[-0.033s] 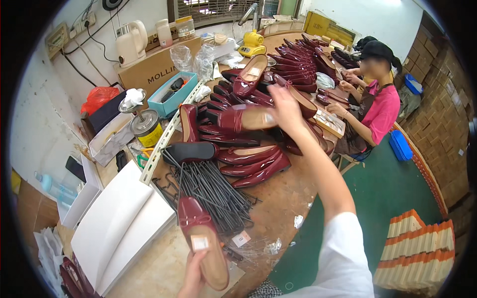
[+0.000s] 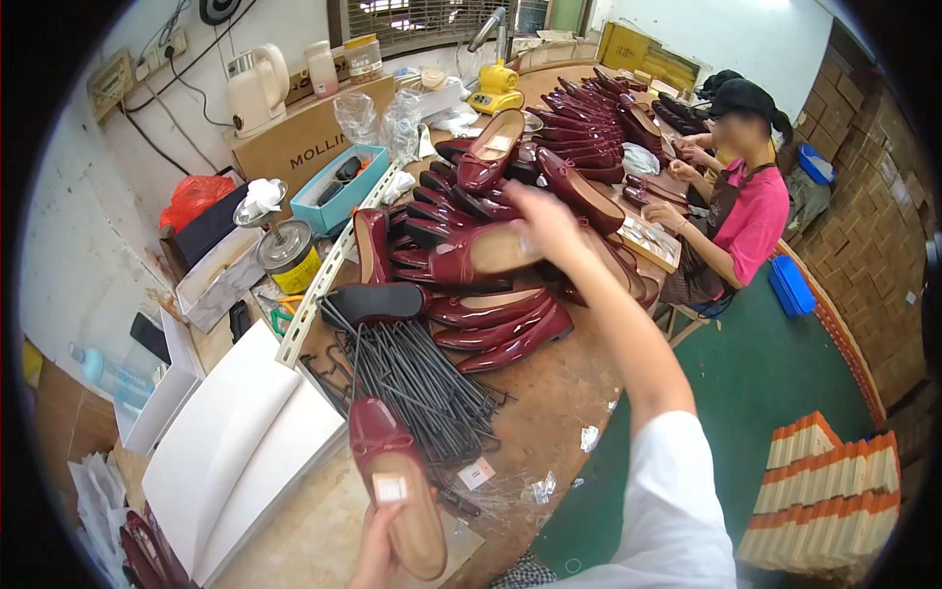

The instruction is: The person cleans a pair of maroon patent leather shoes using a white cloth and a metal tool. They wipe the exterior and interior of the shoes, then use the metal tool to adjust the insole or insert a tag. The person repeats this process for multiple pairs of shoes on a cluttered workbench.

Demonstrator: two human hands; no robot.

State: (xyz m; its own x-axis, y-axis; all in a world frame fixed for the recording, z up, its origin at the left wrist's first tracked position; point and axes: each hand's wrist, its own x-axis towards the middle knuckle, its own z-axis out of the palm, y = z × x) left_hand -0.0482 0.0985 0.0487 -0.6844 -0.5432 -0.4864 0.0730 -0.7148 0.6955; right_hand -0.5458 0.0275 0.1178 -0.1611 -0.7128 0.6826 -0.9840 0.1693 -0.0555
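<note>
My left hand point(image 2: 378, 545) grips a burgundy patent ballet flat point(image 2: 407, 491) near its heel, thumb inside by a white label on the beige insole. The toe with its bow points away from me. My right hand point(image 2: 549, 221) is slightly blurred, its fingers stretched out over the shoe pile. Its thumb side is close to the heel of another burgundy flat point(image 2: 481, 252), which lies insole up; whether they touch is unclear. More burgundy shoes point(image 2: 505, 324) lie on the table around it, and one black sole point(image 2: 373, 301) faces up.
Black metal rods point(image 2: 417, 393) lie in a heap before the shoes. White paper sheets point(image 2: 231, 432) sit at left, beside a perforated metal strip point(image 2: 324, 280). Behind are a turquoise box point(image 2: 339, 191) and a can point(image 2: 287, 257). A person in pink point(image 2: 760, 211) works at right.
My right hand has moved slightly left and lower. The shoe beside it, blurred before, now lies a little lower. The shoe in my left hand has shifted slightly toward me.
</note>
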